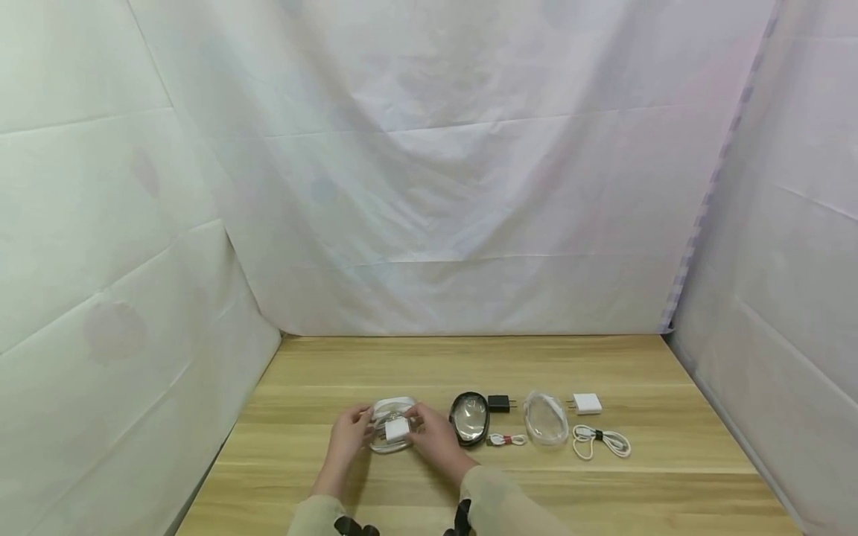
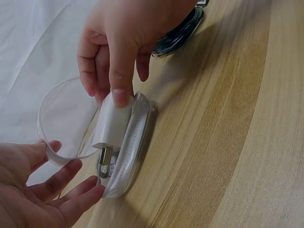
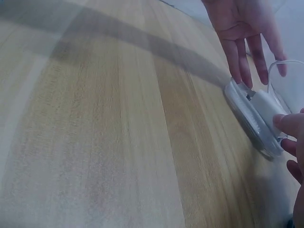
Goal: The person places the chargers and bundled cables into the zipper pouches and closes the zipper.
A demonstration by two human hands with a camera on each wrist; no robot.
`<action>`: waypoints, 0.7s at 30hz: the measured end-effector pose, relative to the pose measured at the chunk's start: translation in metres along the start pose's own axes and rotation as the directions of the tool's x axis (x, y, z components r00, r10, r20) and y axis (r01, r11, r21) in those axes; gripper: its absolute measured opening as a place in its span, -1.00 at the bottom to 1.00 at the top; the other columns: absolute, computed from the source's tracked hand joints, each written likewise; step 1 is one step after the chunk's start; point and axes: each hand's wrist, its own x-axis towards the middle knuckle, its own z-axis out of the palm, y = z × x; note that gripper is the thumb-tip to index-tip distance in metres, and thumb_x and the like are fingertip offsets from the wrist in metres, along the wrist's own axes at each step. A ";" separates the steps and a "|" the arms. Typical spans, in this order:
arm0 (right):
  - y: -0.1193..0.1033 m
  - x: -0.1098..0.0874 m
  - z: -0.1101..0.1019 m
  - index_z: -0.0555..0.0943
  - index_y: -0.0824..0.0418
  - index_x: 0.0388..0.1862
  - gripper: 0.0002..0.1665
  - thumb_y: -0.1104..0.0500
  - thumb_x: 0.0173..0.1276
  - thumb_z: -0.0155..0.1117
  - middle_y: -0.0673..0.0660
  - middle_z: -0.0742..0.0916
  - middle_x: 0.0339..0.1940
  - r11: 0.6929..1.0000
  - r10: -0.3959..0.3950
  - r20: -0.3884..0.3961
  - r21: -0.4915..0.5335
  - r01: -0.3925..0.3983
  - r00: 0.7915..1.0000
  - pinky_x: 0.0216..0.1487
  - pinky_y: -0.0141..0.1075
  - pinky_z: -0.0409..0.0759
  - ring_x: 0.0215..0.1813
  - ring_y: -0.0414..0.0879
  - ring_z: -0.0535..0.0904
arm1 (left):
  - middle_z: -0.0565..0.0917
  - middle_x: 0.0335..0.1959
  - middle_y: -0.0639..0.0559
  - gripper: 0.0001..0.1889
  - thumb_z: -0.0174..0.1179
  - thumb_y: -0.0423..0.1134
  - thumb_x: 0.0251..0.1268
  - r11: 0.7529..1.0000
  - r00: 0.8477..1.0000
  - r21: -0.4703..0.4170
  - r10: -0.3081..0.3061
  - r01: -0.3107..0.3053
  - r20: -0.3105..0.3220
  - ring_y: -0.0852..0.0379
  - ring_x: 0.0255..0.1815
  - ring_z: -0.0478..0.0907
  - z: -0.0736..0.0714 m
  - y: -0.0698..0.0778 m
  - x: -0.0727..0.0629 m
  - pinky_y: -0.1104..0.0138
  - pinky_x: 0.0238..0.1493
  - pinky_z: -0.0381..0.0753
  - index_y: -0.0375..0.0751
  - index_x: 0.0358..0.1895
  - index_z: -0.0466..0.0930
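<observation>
A small clear zip case (image 2: 135,142) with white trim rests on the wooden table, its lid raised. My left hand (image 1: 350,432) holds the lid's rim between thumb and fingers, with other fingertips at the lower edge of the case. My right hand (image 1: 436,439) pinches a white charger plug (image 2: 114,126) between thumb and fingers, at the opening of the case. Metal prongs (image 2: 105,156) stick out from the plug's lower end in the left wrist view. A thin white cable (image 3: 271,76) loops up beside the plug in the right wrist view.
Right of my hands lie a black-rimmed clear case (image 1: 487,423), a black charger plug (image 1: 499,403) and a white cable with a red tie (image 1: 507,440). Farther right are another clear case (image 1: 546,423), a white plug (image 1: 587,404) and a black-tied cable (image 1: 606,439). White cloth (image 1: 429,186) hangs behind.
</observation>
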 end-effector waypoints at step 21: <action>-0.001 0.007 0.006 0.63 0.19 -0.12 -0.54 0.36 -0.06 0.50 0.09 0.74 -0.19 0.977 -0.078 0.016 -0.199 0.080 0.997 -0.10 -0.17 0.64 -0.15 -0.03 0.64 | 0.62 -0.11 -0.40 -0.68 0.03 -0.32 0.48 1.000 1.000 -0.006 -0.020 0.020 0.002 -0.17 -0.16 0.64 0.002 0.002 -0.001 0.12 -0.15 0.71 -0.53 0.10 0.50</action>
